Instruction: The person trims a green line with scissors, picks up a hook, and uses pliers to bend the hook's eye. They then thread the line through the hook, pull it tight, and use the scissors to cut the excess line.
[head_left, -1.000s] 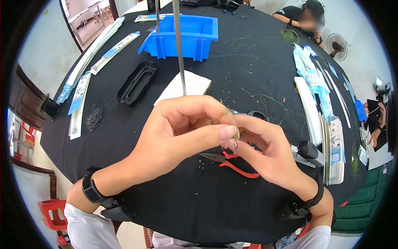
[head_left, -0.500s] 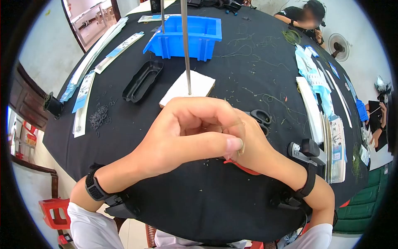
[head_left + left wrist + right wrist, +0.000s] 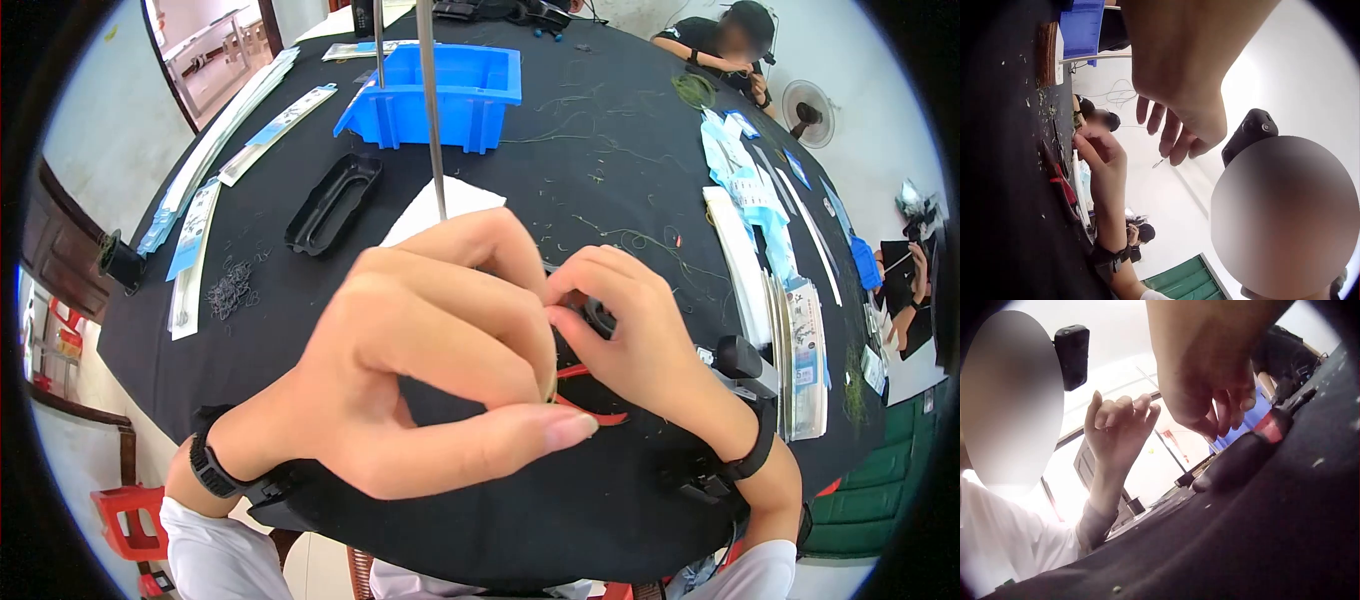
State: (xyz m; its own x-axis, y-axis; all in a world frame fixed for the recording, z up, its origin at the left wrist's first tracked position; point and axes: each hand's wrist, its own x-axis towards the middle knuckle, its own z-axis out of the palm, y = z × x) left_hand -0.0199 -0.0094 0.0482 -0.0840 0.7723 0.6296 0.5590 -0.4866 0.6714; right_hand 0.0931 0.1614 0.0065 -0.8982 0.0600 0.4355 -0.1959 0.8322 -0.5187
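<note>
My left hand (image 3: 430, 360) is raised over the near side of the table, its fingers bent and its thumb stretched apart below them. A small fish hook (image 3: 1159, 164) shows at its fingertips in the left wrist view. Beside it, my right hand (image 3: 635, 330) pinches thumb and forefinger together on what looks like fine fishing line, too thin to make out between the tips. Red-handled pliers (image 3: 600, 417) lie under the hands, partly hidden. Black scissors (image 3: 600, 318) show through the gap of the right hand's fingers.
A white block (image 3: 465, 195) with a metal rod (image 3: 433, 120) stands ahead, before a blue bin (image 3: 440, 115). A black tray (image 3: 335, 205) and a heap of hooks (image 3: 232, 290) lie left. A stapler (image 3: 742, 362) and packets (image 3: 805, 350) are at right. Another person (image 3: 725, 45) sits opposite.
The hands have come apart from their overlap. My left thumb has swung away from its fingers, and my right hand now shows clear of the left, with its fingertips pinched.
</note>
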